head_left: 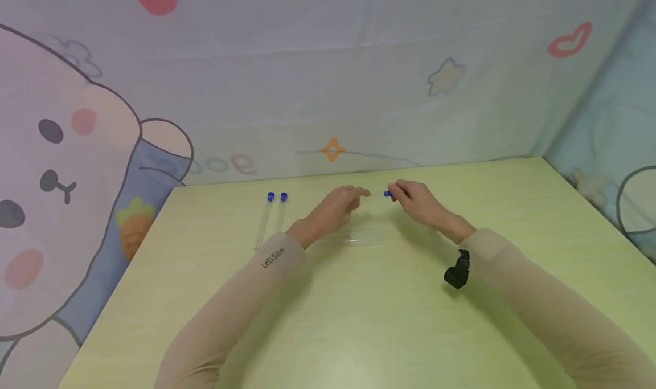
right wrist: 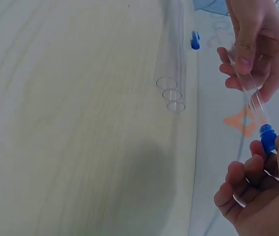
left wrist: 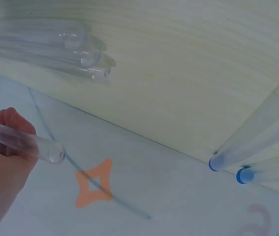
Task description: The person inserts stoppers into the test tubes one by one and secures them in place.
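Observation:
My left hand (head_left: 335, 208) (left wrist: 9, 157) (right wrist: 263, 49) grips a clear glass tube (left wrist: 50, 150) (right wrist: 252, 93) around its body, raised above the table. The fingers of my right hand (head_left: 417, 201) (right wrist: 264, 187) pinch a blue cap (head_left: 388, 194) (right wrist: 268, 138) at that tube's other end. In the right wrist view the cap's narrower part meets the tube mouth; how deep it sits I cannot tell. Three uncapped tubes (head_left: 364, 236) (left wrist: 46, 37) (right wrist: 171, 59) lie side by side below my hands.
Two tubes with blue caps (head_left: 270, 196) (left wrist: 247, 175) lie to the left on the pale table (head_left: 359, 320). Another blue cap (right wrist: 195, 40) shows near the left hand in the right wrist view. A printed cloth (head_left: 307, 81) hangs behind the table.

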Tool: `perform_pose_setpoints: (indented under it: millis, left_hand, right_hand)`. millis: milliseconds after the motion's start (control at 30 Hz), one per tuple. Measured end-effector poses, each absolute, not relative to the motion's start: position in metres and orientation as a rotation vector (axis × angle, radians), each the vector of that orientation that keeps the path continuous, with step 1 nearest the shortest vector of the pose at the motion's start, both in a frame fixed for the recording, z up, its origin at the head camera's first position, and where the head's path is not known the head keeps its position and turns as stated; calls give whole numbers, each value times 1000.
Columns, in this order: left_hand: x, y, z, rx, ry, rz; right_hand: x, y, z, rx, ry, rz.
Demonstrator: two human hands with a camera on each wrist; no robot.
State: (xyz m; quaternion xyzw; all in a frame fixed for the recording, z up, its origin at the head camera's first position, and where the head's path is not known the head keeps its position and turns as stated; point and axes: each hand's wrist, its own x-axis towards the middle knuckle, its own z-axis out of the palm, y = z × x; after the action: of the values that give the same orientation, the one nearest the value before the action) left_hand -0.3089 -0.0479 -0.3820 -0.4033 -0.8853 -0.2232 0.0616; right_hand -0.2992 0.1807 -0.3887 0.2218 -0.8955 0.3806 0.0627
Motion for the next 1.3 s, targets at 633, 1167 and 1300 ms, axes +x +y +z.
perform_pose_setpoints:
  millis: [633,1167,1300]
  left_hand:
    - [-300,-39,-382,-1135,-2620,-681]
    - [-297,-36,-384,-1096,-2624,-653]
    - [-297,-34,-380,-1106,-2638,-632]
  right_hand:
    - [-294,170,-392,554,-2739,1198]
    - [-294,169,-389,559,-2770,1196]
    - [-293,169,-387,557,-2776,1213]
